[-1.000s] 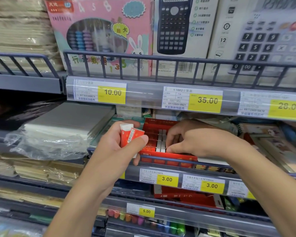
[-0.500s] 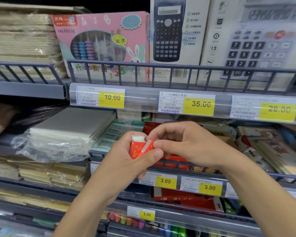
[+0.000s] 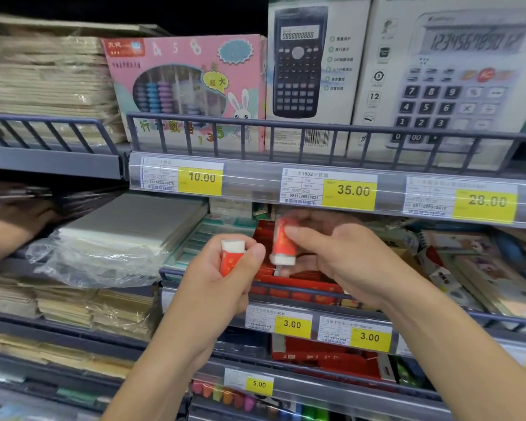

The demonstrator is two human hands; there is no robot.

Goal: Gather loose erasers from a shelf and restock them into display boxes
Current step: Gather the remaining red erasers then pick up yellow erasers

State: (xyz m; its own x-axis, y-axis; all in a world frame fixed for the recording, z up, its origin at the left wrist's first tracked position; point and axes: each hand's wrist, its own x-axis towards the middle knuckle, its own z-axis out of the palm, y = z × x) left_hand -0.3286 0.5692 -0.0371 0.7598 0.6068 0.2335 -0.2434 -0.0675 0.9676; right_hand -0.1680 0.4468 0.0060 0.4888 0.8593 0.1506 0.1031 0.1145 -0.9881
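Observation:
My left hand (image 3: 216,287) grips a white eraser in a red sleeve (image 3: 232,256), white end up, in front of the middle shelf. My right hand (image 3: 343,259) pinches a second red-sleeved eraser (image 3: 283,241), white end down, just right of the first. Both hover above a red display box (image 3: 298,282) of erasers that sits behind the shelf's front rail. My hands hide most of the box's inside.
A teal display box (image 3: 207,235) stands left of the red one, and a plastic-wrapped stack (image 3: 119,232) lies further left. Notebooks (image 3: 474,268) lie to the right. The shelf above (image 3: 316,189) overhangs closely with price tags. Another person's arm (image 3: 3,235) reaches in at the far left.
My right hand came out of the red box, met my left hand, and took one eraser from it. The two hands have now drawn apart, each with an eraser.

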